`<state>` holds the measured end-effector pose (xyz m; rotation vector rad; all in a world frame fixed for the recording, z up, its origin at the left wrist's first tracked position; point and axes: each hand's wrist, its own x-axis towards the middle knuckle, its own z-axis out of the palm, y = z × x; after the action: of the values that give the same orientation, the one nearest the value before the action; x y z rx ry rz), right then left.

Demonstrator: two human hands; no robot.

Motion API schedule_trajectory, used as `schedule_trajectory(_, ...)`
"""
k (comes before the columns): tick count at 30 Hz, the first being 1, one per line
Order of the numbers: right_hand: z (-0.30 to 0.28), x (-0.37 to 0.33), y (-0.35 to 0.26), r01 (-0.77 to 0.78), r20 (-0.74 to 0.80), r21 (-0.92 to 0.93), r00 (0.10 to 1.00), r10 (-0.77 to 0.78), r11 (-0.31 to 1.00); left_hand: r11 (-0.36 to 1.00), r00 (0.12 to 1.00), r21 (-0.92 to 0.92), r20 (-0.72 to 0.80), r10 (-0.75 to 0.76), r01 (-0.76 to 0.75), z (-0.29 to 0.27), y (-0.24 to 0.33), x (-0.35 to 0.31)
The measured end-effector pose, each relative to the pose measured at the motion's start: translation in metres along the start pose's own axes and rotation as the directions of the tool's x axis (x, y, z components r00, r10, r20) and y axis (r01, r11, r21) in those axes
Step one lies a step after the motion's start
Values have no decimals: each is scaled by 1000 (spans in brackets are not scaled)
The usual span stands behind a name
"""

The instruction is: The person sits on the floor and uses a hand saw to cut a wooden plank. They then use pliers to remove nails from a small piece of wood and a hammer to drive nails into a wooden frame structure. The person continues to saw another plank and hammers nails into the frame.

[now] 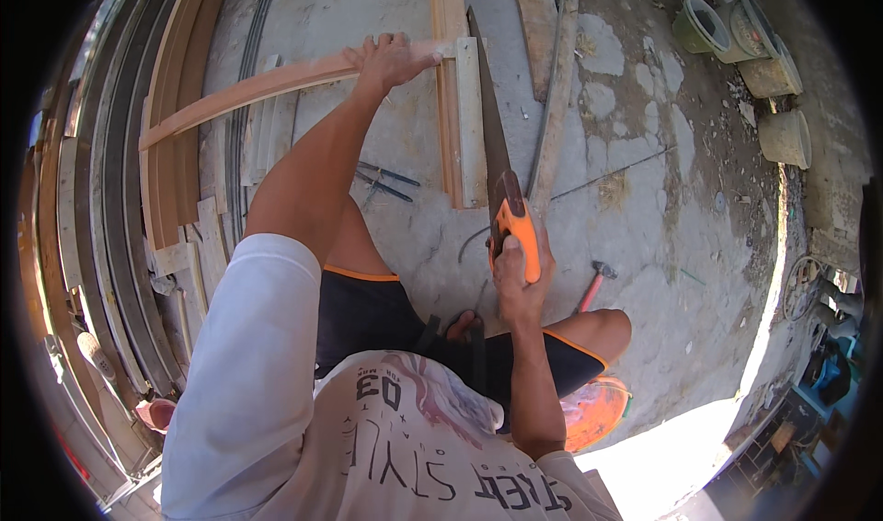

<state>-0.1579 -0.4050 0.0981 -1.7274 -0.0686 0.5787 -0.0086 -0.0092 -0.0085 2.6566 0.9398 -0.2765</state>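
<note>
As right hand point(522, 286) grips saw point(495, 135), plank point(267, 81) underlies left hand point(384, 59).

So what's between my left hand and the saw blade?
In the head view, the end of the wooden strip, a reddish timber and a pale wooden piece lie there.

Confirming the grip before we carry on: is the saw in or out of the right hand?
In: the right hand is closed around the orange handle of the saw.
</note>
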Motion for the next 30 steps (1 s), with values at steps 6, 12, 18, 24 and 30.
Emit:
schedule_trajectory(6, -31, -100, -3, 59, -26, -83, 998, -62, 995, 1000, 1000, -5, -17, 4, -4, 6, -4, 1)
schedule_trajectory(12, -39, -120, -1, 171, -31, -202, 983, -181, 964, 1000, 1000, 14, -30, 6, -5, 7, -1, 5)
schedule_trajectory(18, 1, -10, -6, 62, 5, -32, 998, -62, 998, 1000, 1000, -12, -3, 8, -8, 4, -4, 5)
schedule_trajectory(24, -55, -176, -7, 74, -52, -221, 995, -87, 973, 1000, 999, 15, -38, -20, 21, 12, -11, 1)
schedule_trajectory(30, 3, -5, 1, 106, 1, 11, 994, -106, 994, 1000, 1000, -2, 5, -6, 6, 7, 2, -3)
